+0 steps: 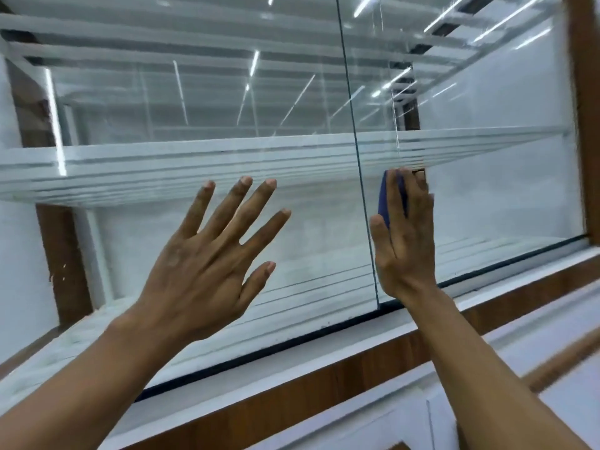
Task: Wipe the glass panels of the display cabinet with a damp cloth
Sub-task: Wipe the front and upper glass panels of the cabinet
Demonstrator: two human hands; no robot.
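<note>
The display cabinet has two sliding glass panels that meet at a vertical edge. My left hand (pixel 211 258) lies flat with fingers spread against the left glass panel (pixel 194 108). My right hand (pixel 404 235) presses a blue cloth (pixel 386 199) against the right glass panel (pixel 487 108), just right of the panel edge and below the glass shelf (pixel 227 164). Its fingers are straight over the cloth, and most of the cloth is hidden under the palm.
A black bottom track (pixel 259 352) and a white sill run under the panels. A wooden frame post (pixel 587 108) stands at the right. White cabinet doors (pixel 406 423) with wood trim lie below. The inner shelves hold nothing visible.
</note>
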